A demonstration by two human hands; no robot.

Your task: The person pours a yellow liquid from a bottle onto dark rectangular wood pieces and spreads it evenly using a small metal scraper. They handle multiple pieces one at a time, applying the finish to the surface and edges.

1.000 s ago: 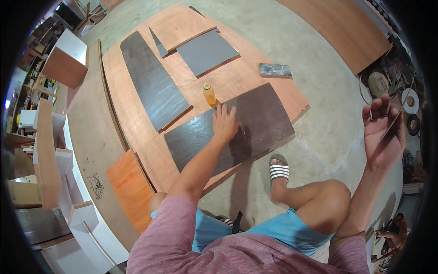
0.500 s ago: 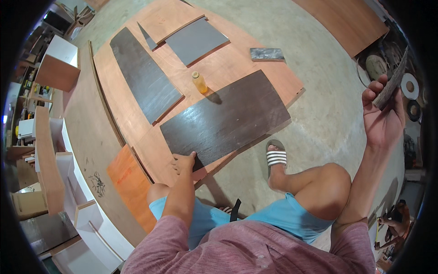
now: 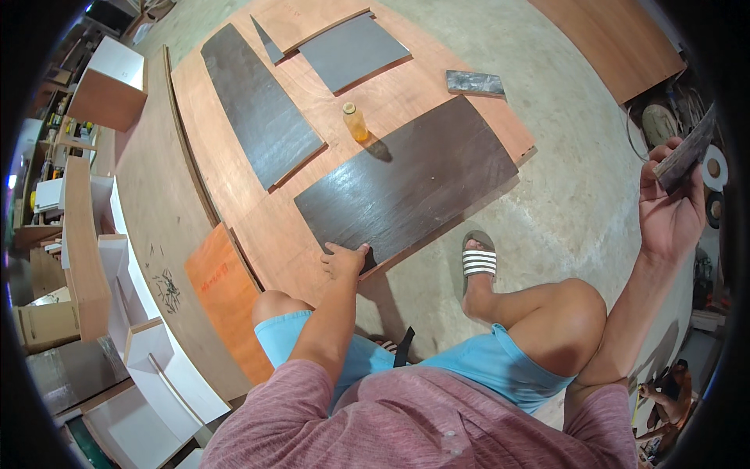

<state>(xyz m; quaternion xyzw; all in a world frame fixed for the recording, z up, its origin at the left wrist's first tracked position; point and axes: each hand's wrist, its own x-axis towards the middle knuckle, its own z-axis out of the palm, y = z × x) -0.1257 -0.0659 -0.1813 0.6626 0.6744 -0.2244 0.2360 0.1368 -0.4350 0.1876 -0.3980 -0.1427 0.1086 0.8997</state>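
Plywood [image 3: 254,223], bottle [image 3: 355,123] beside dark board [image 3: 414,172], left hand [image 3: 342,261] at corner

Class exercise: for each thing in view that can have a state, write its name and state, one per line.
Front dark board: lying flat
Left hand: at that board's near corner
Right hand: raised, gripping
Thin dark piece: held up, tilted
Bottle: upright; cap unclear
Grey panel: lying flat
Small dark bits: scattered loose

The left hand [image 3: 342,262] hides part of the dark board [image 3: 410,176].
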